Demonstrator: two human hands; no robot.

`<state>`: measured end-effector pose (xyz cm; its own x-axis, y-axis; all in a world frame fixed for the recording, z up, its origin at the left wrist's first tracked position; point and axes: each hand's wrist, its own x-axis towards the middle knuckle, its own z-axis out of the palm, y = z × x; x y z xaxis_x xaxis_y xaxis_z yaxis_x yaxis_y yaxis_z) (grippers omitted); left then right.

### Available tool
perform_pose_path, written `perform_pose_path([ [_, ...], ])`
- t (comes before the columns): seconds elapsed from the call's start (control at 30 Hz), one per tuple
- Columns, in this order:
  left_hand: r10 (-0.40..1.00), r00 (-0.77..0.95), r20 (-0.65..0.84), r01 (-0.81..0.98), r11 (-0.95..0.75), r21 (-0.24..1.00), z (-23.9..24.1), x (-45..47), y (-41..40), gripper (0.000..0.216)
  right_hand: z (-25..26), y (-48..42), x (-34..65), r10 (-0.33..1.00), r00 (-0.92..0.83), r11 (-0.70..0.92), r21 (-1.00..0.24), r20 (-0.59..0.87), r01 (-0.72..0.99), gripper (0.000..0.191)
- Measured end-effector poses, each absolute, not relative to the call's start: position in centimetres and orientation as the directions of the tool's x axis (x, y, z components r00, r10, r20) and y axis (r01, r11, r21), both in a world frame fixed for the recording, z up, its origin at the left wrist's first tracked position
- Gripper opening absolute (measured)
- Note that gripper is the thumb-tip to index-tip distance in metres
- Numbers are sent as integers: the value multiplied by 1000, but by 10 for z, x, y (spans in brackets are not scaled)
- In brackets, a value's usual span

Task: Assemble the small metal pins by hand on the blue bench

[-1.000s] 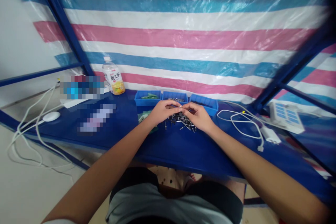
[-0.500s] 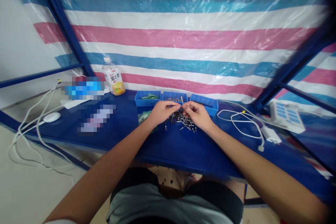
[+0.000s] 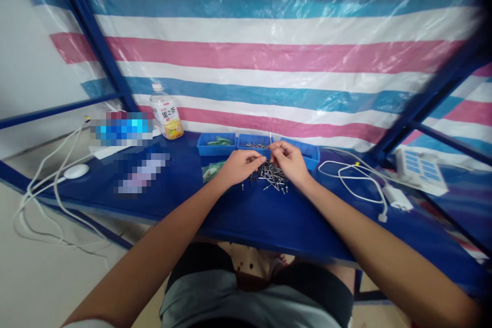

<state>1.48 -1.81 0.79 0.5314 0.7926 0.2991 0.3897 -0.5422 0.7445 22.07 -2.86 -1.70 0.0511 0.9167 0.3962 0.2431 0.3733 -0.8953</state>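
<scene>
**A:** Where is the pin in relation to the grip?

**B:** The right hand (image 3: 291,162) has its thumb and forefinger pressed together on the lower end of a thin metal pin (image 3: 270,139). The rest of the shaft sticks out above the fingertips, in front of the row of blue trays (image 3: 215,151) at the back of the desk (image 3: 249,215).

**A:** Which way does it point?

**B:** Nearly straight up, with the long axis upright. I cannot tell which end carries the head (the pin is only a hairline at this size).

**A:** And the other hand?

**B:** The left hand (image 3: 240,166) lies just beside the right, palm down with the fingers curled. Its fingertips are at the left edge of the pile of pins (image 3: 272,178). The thumb and forefinger look drawn together, but I cannot tell whether that grip is closed on anything.

**A:** The pile itself?

**B:** It is loose on the desk, under and between both hands. The shafts lie flat in every direction, with a few strays on the near side.

**A:** The arms?

**B:** Both forearms reach forward from the lower corners and converge at the pile, with the wrists low over the desk. A bottle (image 3: 166,113) stands well off to the left, and a white cable (image 3: 348,177) loops to the right.
</scene>
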Motion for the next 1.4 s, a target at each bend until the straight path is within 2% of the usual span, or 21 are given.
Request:
perform_pose_path([
  [0.07,791,532,303,393,-548,739,7,14,-18,41,-18,-27,223,936,31,316,-877,350,361,37],
  [0.13,789,533,307,394,-552,734,7,14,-17,41,-18,-29,225,928,-6,320,-791,372,521,35],
  [0.23,779,534,329,401,-575,713,8,13,-18,39,-18,-38,228,859,-205,453,-511,469,730,20],
  [0.3,769,526,364,420,-607,675,8,13,-18,37,-19,-43,230,811,-341,524,-332,475,784,17],
  [0.4,739,533,412,454,-661,598,6,13,-19,34,-22,-46,233,776,-459,585,-221,433,781,26],
  [0.63,704,569,425,487,-705,516,2,14,-17,32,-22,-43,233,773,-480,598,-221,416,771,17],
  [0.9,703,580,410,495,-705,508,0,14,-15,31,-22,-43,237,795,-418,551,-234,440,801,16],
  [1.07,702,571,427,491,-708,507,1,13,-15,31,-21,-43,235,780,-330,562,-364,532,743,26],
  [1.17,718,562,410,470,-686,556,3,13,-17,31,-18,-44,234,773,-249,561,-447,583,697,23],
  [1.4,769,574,281,280,-507,815,-3,16,-19,50,-9,-54,231,757,-115,567,-559,643,605,15],
])
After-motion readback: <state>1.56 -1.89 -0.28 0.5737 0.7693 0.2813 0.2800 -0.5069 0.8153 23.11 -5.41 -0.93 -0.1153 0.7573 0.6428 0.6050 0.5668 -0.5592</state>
